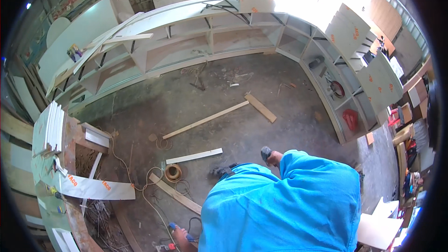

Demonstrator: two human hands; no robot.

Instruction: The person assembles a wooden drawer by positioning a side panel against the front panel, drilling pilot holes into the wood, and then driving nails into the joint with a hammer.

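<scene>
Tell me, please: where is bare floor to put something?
Bare floor lies between the short plank and right shelving, also between the long stick and white strip. It is crowded ahead of the left hand: cords, brown roll.

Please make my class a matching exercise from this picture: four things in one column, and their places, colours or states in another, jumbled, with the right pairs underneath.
Column one
1. Left hand
2. Red object
3. Roll
4. Curved panel at left

Column two
A. In a compartment of the shelving at right
B. White, marked in orange
C. On a blue tool, near the lower edge
D. Brown and ring-shaped, on the floor

Pairs: 1-C, 2-A, 3-D, 4-B
</scene>
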